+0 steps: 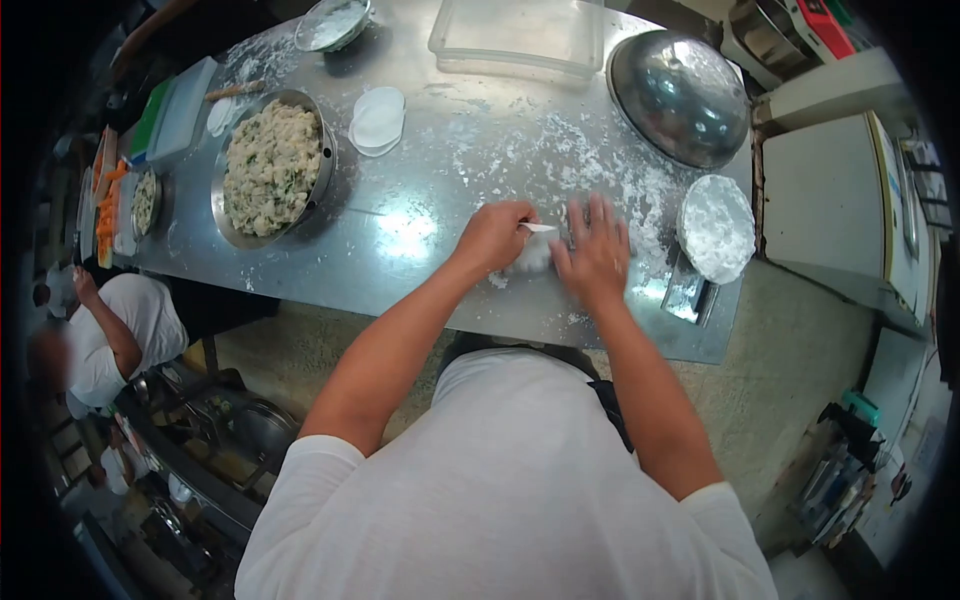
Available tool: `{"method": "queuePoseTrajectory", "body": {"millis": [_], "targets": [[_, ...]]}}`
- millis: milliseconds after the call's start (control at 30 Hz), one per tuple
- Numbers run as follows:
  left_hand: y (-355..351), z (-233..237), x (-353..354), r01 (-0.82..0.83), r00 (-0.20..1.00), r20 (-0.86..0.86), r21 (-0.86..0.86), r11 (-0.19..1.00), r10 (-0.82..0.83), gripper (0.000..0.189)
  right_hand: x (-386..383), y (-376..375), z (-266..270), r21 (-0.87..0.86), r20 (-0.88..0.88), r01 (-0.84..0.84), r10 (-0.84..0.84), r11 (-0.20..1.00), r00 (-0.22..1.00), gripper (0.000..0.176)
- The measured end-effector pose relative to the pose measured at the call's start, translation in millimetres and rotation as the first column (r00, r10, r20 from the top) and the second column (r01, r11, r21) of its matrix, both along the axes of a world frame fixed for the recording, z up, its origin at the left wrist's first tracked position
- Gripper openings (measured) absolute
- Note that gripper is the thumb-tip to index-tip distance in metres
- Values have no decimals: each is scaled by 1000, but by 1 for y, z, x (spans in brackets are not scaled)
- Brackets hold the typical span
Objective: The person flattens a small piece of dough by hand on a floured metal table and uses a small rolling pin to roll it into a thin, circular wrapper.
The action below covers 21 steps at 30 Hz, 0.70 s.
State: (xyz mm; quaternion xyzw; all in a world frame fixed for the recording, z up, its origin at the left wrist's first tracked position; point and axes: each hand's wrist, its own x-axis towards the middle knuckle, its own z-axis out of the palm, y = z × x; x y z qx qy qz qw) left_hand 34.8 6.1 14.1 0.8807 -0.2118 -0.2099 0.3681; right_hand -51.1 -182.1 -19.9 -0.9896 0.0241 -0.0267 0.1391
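My left hand (497, 232) is closed on a small white piece (538, 228), which looks like thin dough, over the floured metal table (430, 180). Just to its right, my right hand (597, 255) has its fingers spread, palm down and slightly blurred, low over the surface. What lies beneath that palm is hidden. Beyond the left hand, flat white rounds (378, 118) are stacked on the table. A large metal bowl of chunky filling (268, 168) stands at the left.
A bowl of white flour (716, 229) and a metal dome (680, 98) are at the right. A clear plastic tub (516, 35) and another floury bowl (333, 24) stand at the back. A person in white (130, 330) is beyond the table's left end.
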Motion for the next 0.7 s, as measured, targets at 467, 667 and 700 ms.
{"method": "queuePoseTrajectory", "body": {"millis": [467,667,700], "targets": [[3,-1,-6,5,1000,-15,34,999,-5,22,10,4,6,20,34,16,-17,1000,999,66],[21,-24,-26,-307,800,-568,-113,945,192,20,-71,-9,-11,16,9,-103,103,995,995,66],[21,-30,-23,-301,803,-567,-122,946,183,21,-44,-8,-11,22,17,-107,106,994,994,67]]}}
